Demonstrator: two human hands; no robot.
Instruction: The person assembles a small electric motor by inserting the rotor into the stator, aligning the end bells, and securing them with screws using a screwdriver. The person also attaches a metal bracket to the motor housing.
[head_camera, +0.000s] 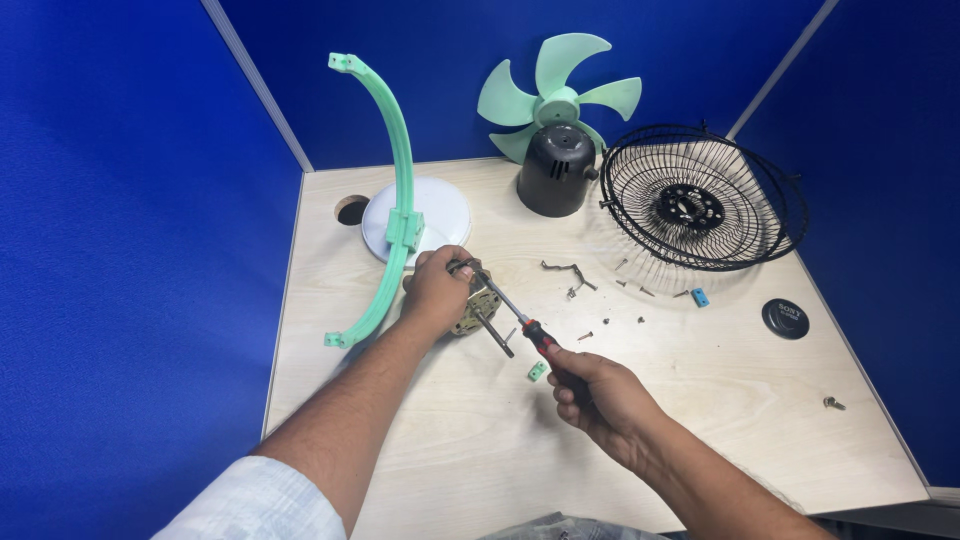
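Both hands are closed — left hand (437, 290) gripping the fan motor (476, 305) just above the counter (700, 420), right hand (592, 392) gripping the screwdriver (510, 310) — whose tip could slip off, I judge, and jab my fingers

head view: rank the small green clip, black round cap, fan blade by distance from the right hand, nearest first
From the right hand:
1. Small green clip, just left of the knuckles.
2. Black round cap, off to the right.
3. Fan blade, at the table's far edge.

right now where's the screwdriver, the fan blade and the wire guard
screwdriver (505, 308): head view, on its metal shaft
fan blade (557, 100): head view, on its green hub
wire guard (690, 210): head view, on its dark centre plate
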